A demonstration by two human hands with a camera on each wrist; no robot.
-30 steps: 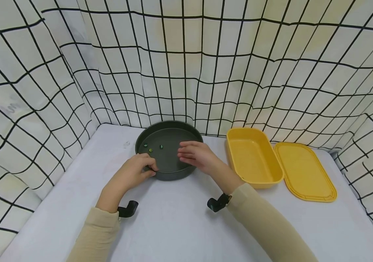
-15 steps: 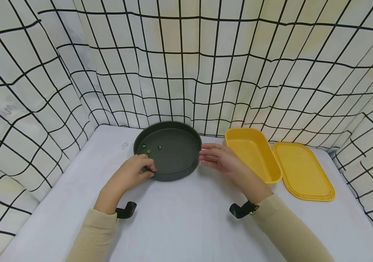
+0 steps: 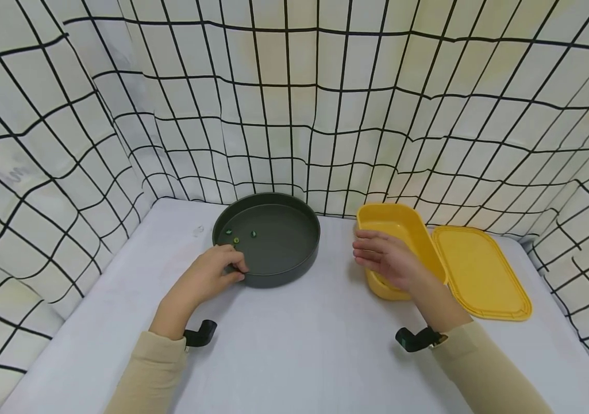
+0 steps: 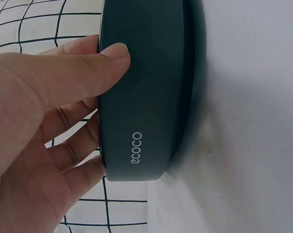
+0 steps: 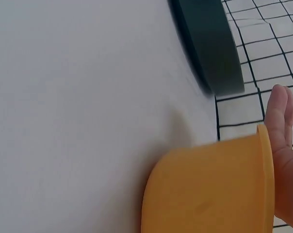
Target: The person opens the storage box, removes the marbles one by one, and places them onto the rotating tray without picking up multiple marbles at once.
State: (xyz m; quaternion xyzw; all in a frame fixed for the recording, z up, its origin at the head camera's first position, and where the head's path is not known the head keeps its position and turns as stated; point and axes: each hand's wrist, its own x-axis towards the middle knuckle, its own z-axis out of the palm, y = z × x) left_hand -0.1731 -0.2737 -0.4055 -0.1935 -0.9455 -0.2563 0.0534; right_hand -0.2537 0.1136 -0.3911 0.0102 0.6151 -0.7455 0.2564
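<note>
My left hand (image 3: 207,275) holds the near left rim of a round dark green tray (image 3: 284,241). In the left wrist view, the thumb (image 4: 112,60) presses the outer wall, which bears the letters "ccoco", while the other fingers reach behind the rim. Inside the tray, towards its left, lie a few tiny green pieces (image 3: 236,240), too small to tell their kind. Over the left side of a yellow rectangular container (image 3: 403,221) hovers my right hand (image 3: 389,261), fingers extended and nothing visible in it. The right wrist view has its fingers (image 5: 277,111) beyond the container's rim.
A flat yellow lid (image 3: 482,273) lies right of the container, against its side. The white table (image 3: 294,356) ends at a white wall with a black grid (image 3: 294,103), which encloses the back and both sides.
My right hand has moved from above the tray's right side rightward to the yellow container. The left hand keeps its hold on the tray's rim, and the tray stays in place.
</note>
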